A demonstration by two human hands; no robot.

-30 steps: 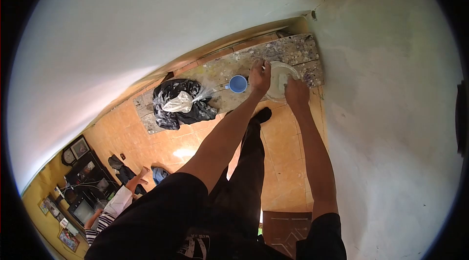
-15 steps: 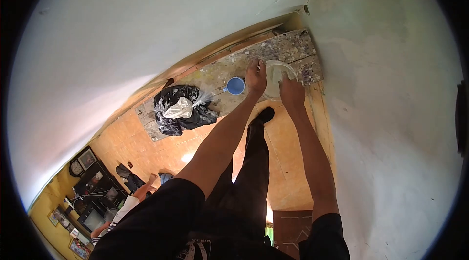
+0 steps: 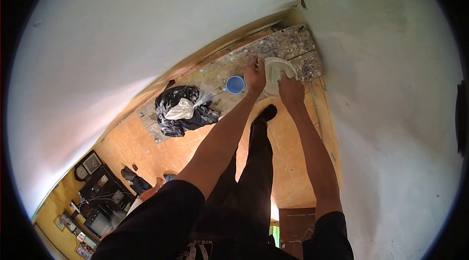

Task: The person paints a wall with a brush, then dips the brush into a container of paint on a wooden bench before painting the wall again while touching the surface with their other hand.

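Observation:
A whitish translucent round tub (image 3: 280,60) stands on the paint-splattered board (image 3: 239,59). My left hand (image 3: 254,76) is closed on the tub's left rim. Over the near right side of the tub, my right hand (image 3: 292,91) is curled with its fingers reaching inside; whatever it holds is hidden by the hand. Pale material shows on the tub's inside. Just left of my left hand is a blue mug (image 3: 235,85) with its handle to the left. Farther left, a clear plastic bag of white powder (image 3: 180,109) lies on a smeared black plastic bag (image 3: 168,97).
Walls rise close behind the board and on the right (image 3: 391,113), meeting in a cracked corner. Orange floor tiles (image 3: 288,162) lie below, with my dark-shod foot (image 3: 269,112) near the board. At lower left are a dark cabinet (image 3: 97,186) and part of another person (image 3: 152,189).
The camera view has shifted slightly. My right hand stays at the tub with little visible movement, and my left hand keeps its place on the rim.

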